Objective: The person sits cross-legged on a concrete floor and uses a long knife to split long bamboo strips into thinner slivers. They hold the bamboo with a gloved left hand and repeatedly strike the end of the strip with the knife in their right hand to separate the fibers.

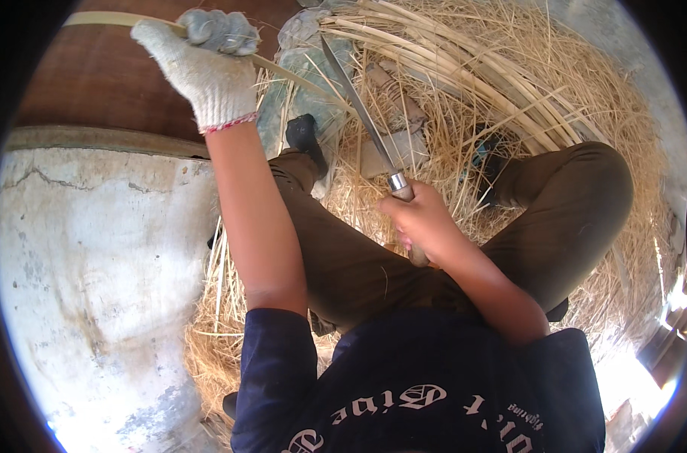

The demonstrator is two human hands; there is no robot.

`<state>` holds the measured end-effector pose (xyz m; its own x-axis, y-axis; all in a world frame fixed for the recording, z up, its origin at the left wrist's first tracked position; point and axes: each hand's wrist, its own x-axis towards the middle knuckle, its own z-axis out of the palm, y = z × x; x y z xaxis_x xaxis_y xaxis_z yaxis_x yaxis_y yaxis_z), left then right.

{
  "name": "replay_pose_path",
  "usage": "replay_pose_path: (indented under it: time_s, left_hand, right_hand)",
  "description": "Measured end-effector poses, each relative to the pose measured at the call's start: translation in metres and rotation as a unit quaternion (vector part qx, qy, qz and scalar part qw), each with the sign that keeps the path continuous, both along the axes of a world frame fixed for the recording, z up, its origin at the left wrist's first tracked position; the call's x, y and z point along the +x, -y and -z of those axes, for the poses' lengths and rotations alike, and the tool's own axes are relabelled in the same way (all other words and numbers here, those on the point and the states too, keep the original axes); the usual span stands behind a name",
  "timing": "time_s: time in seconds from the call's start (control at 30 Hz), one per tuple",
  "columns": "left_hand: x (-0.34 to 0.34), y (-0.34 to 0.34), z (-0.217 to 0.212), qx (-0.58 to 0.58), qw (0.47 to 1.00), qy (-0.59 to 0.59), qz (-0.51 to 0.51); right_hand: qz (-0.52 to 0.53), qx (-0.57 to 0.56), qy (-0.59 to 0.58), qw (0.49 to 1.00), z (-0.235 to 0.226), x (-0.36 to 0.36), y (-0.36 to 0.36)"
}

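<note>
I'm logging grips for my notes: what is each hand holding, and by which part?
The right hand holds a knife by its handle; the gloved left hand holds a pale strip partway along.

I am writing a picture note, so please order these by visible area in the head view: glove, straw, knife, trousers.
Largest to smallest:
1. straw
2. trousers
3. glove
4. knife, its handle partly hidden by the right hand

Two hands (422, 219) — one glove (211, 83), one knife (371, 128), one gripped strip (109, 17) — two legs (570, 211), two feet (305, 137)
</note>
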<state>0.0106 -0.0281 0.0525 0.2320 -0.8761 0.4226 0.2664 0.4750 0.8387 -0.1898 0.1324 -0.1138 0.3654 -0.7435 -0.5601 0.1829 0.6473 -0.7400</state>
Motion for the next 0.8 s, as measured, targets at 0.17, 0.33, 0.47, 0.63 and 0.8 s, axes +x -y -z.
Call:
replay_pose_path:
  time_s: [0.17, 0.33, 0.47, 0.63, 0.8]
  left_hand:
    - [0.001, 0.021, 0.025, 0.049, 0.999, 0.009, -0.001]
    - [-0.006, 0.033, 0.032, 0.066, 0.998, -0.018, 0.008]
    - [-0.013, 0.022, 0.035, 0.048, 0.998, -0.025, 0.015]
    - [-0.028, 0.023, 0.042, 0.033, 0.998, -0.004, -0.046]
    - [-0.027, 0.029, 0.045, 0.047, 0.977, -0.076, -0.193]
  right_hand:
    - [-0.018, -0.046, -0.083, 0.995, 0.022, -0.001, 0.002]
    - [0.068, -0.181, -0.163, 0.968, 0.02, 0.001, 0.002]
    - [0.087, -0.021, 0.004, 0.996, 0.006, 0.002, -0.006]
    - [0.016, 0.085, 0.054, 0.995, 0.017, 0.016, -0.017]
    - [0.015, -0.063, -0.049, 0.997, 0.023, 0.023, -0.022]
